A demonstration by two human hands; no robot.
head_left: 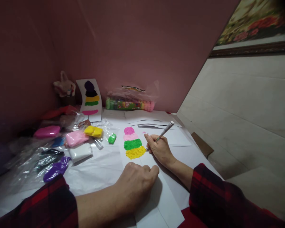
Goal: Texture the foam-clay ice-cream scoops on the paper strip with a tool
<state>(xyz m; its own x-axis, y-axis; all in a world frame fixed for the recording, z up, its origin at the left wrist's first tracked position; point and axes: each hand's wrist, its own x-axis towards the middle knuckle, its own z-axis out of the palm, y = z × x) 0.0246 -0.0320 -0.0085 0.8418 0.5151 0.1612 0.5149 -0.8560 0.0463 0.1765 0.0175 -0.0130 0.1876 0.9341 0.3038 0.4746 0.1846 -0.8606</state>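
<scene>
My right hand [160, 150] grips a slim pen-like tool [165, 130] with a striped handle. Its thin tip touches the right edge of a yellow clay band [135, 153] on a white paper strip [154, 193]. Above the yellow lie a green band [132, 144], a light pink band [130, 136] and a darker pink piece [129, 130], with ridged texture on the clay. Closer to me, my left hand [137, 183] rests closed over the strip, its fingers curled under. Whether anything is inside them is hidden.
Left of the strip lie wrapped clay packs: yellow [93, 131], pink [77, 138], white [80, 152], purple [57, 169], plus a green lump [112, 138]. Against the wall lean a finished-looking clay picture [91, 100] and a bag of coloured clay [130, 104]. Paper sheets [149, 117] lie behind.
</scene>
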